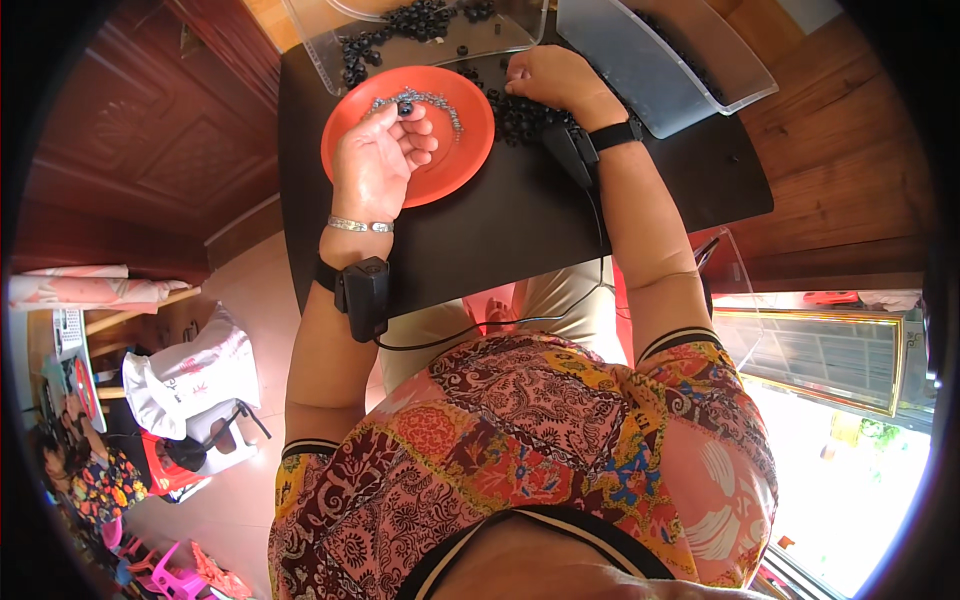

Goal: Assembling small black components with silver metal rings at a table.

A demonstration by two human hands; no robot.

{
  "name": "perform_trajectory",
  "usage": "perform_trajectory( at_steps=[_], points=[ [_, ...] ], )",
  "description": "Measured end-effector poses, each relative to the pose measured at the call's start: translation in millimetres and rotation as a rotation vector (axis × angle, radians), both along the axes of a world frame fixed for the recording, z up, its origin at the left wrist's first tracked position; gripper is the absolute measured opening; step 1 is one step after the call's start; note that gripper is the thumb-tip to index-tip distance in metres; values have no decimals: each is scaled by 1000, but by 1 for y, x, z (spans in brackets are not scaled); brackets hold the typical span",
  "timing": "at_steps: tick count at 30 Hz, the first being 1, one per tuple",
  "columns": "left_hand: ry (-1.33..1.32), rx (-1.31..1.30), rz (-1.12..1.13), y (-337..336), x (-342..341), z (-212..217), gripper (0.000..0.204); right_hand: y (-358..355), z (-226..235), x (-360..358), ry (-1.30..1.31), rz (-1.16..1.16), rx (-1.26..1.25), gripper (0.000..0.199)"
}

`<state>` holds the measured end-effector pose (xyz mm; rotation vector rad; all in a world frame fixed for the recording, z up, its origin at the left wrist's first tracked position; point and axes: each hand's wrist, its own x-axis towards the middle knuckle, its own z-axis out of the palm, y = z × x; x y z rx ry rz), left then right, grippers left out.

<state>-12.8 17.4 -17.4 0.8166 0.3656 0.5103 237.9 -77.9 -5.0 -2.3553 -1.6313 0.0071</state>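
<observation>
A plate (455, 165) sits on the counter (520, 230) in front of me, to my left, with a chain of beads (440, 102) lying in it. My left hand (378, 160) rests over the plate. To its right, my right hand (555, 85) lies on a heap of small rings (520, 115). Two trays (330, 45) stand behind them.

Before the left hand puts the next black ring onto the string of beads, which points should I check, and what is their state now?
1. Left hand holds a small black ring at the fingertips: ok.
2. Beaded string lies inside the orange plate: ok.
3. Free end of the string can be found: cannot tell, too small.
4. Right hand rests on the loose black rings on the black table: ok.
5. Clear tray keeps more rings within reach: ok.
</observation>
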Motion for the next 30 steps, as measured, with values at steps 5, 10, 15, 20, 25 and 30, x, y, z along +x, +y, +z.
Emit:
perform_trajectory(
  at_steps=[5, 10, 15, 20, 25, 30],
  points=[
    [14, 7, 1, 0, 0, 0, 28, 6, -8, 7, -84, -8, -38, 19],
    [18, 8, 4, -1, 1, 1, 28, 7, -11, 15, 212, 44, 174, 19],
    [21, 13, 4, -2, 0, 1, 27, 1, 7, 1, 862, 130, 347, 22],
    [2, 33, -13, -2, 0, -2, 25, 7, 10, -29, 1241, 203, 371, 24],
    [8, 48, -18, -8, 4, -1, 25, 12, 6, -62, 1355, 369, 395, 19],
    [-7, 51, -47, -7, 4, -2, 25, 11, 6, -75, 1336, 445, 402, 16]
  ],
)
